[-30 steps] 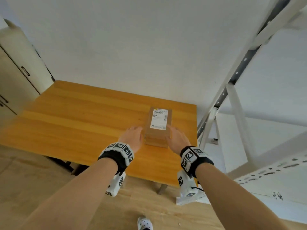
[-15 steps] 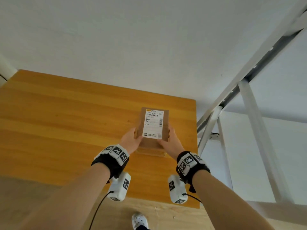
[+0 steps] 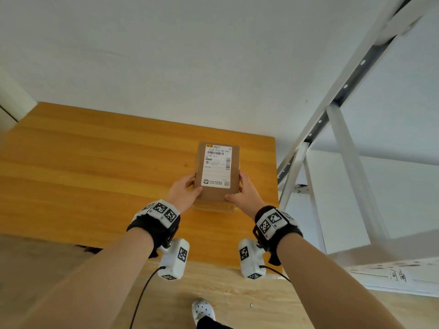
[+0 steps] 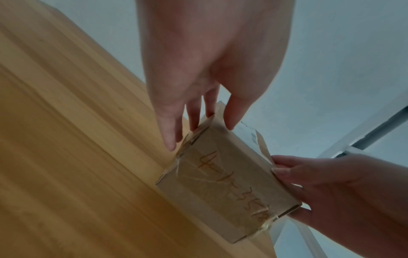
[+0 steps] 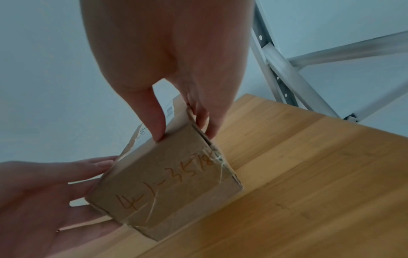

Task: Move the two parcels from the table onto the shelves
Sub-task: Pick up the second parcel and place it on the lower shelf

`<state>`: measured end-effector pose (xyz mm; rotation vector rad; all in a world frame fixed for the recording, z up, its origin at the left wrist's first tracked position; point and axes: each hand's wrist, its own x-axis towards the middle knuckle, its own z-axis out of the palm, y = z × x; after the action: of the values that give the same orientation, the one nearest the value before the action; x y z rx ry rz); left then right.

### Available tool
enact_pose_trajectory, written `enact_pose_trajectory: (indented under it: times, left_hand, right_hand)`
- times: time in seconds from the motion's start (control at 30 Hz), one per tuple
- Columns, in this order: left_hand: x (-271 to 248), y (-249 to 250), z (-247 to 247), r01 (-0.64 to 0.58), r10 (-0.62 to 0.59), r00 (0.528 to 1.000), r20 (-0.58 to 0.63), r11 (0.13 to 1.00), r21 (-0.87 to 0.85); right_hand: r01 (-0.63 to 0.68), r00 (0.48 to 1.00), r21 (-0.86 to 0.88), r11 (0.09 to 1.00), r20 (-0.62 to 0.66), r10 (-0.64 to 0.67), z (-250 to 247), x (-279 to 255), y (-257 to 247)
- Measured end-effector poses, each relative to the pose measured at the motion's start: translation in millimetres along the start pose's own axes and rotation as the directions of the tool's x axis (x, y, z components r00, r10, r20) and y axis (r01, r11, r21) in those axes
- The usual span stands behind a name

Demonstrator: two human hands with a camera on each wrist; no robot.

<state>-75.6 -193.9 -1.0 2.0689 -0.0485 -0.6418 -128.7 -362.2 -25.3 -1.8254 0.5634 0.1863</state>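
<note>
I hold a brown cardboard parcel point(image 3: 217, 172) with a white shipping label above the right end of the wooden table point(image 3: 95, 174). My left hand point(image 3: 190, 188) grips its left side and my right hand point(image 3: 240, 188) grips its right side, thumbs on top. A second, paler parcel point(image 3: 213, 208) lies on the table directly below, mostly hidden. In the left wrist view the held parcel point(image 4: 220, 183) shows orange handwriting on its near face, with my left hand point(image 4: 198, 122) on its edge. In the right wrist view my right hand point(image 5: 183, 134) pinches the parcel point(image 5: 163, 183).
A white metal shelf frame point(image 3: 344, 138) stands just right of the table, with a white shelf board point(image 3: 403, 276) low at the right. A white wall runs behind the table. A pale cabinet point(image 3: 9, 108) shows at the far left. My shoe point(image 3: 202, 309) is on the wooden floor.
Both hands closed on the top parcel and lifted it off the lower one, which stays on the table. The head view tilted down and nearer.
</note>
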Motion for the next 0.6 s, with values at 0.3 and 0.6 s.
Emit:
enact_pose_trajectory:
  times: [0.3, 0.6]
  left_hand:
    - [-118.2, -1.6, -19.0, -0.164, 0.159, 0.983, -0.086, 0.985, -0.052]
    - [-248.1, -1.0, -15.0, -0.346, 0.338, 0.934, -0.117, 0.937, -0.053]
  right_hand:
    - [0.200, 0.980, 0.067, 0.978, 0.004, -0.201, 3.3, -108.4, -14.4]
    - [0.307, 0.951, 0.101, 0.946, -0.067, -0.302, -6.5, -242.9, -16.8]
